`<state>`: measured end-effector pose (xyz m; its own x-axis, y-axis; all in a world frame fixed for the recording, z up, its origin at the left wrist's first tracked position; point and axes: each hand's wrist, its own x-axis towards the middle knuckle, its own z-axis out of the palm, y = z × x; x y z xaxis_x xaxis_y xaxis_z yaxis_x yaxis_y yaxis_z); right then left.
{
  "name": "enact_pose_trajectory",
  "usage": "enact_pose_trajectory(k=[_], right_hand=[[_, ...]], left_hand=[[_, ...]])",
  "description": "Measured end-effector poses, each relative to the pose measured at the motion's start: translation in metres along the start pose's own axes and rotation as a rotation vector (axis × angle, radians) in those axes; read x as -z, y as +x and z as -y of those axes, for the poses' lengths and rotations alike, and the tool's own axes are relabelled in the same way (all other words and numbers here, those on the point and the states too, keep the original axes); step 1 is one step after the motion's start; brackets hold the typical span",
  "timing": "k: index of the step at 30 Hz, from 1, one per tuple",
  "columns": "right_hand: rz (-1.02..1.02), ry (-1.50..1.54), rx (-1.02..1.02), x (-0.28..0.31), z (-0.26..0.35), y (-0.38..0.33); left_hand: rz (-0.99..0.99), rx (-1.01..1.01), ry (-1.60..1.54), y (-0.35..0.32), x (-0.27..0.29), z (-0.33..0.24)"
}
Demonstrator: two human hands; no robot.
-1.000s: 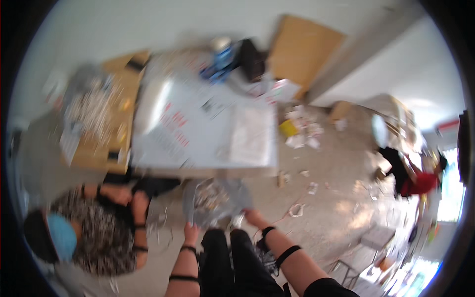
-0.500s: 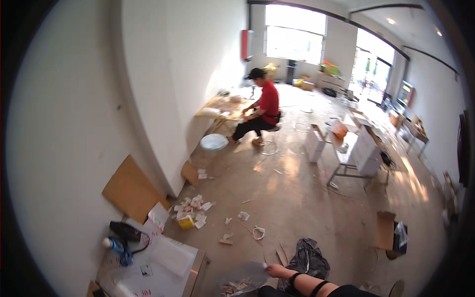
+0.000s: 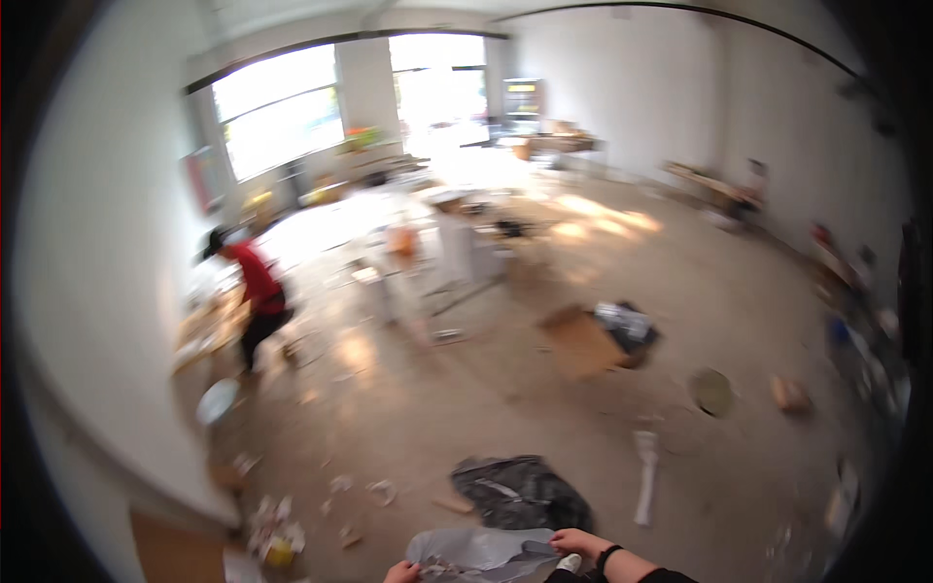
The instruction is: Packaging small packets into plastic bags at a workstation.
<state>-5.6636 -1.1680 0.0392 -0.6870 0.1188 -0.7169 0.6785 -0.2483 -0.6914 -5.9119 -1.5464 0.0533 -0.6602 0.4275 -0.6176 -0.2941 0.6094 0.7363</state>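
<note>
Head view: wide concrete floor (image 3: 505,398) open across the middle, strewn with scraps near left; white wall (image 3: 107,321) close along the left edge. Left hand (image 3: 401,572) at the bottom edge, fingers closed on the near-left corner of a grey plastic sheet (image 3: 476,550). Right hand (image 3: 575,542) curled, gripping the sheet's right edge. Black crumpled bag (image 3: 520,491) just beyond the sheet. Flat brown cardboard box (image 3: 581,342) farther right of centre, dark bundle beside it. Person in red (image 3: 255,291) far left, at a bench (image 3: 199,335). All blurred.
</note>
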Motion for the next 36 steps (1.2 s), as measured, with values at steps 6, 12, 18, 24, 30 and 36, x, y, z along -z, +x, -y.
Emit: enact_pose_trajectory(k=[6,12,18,24,30,36], right_hand=[[-0.223,0.325,0.138,0.135,-0.049,-0.092],[-0.69,0.718,0.289,0.211,-0.102,-0.232],[-1.202,1.022,0.238,0.176,-0.186,-0.307],[-1.65,1.284,0.39,0.148,-0.209,-0.357],[-2.099,1.295,0.617,0.186,-0.18,-0.444],[-2.494,1.184,0.613,0.258,-0.182,-0.5]], left_hand=[[0.344,0.033,0.017,0.069,-0.16,-0.168],[0.796,-0.208,0.58,0.026,-0.358,-0.324],[1.056,-0.54,1.146,0.053,-0.513,-0.331],[1.189,-0.565,1.003,0.007,-0.65,-0.389],[1.466,-0.274,0.649,-0.024,-0.783,-0.447],[1.628,0.133,0.363,-0.072,-0.911,-0.454]])
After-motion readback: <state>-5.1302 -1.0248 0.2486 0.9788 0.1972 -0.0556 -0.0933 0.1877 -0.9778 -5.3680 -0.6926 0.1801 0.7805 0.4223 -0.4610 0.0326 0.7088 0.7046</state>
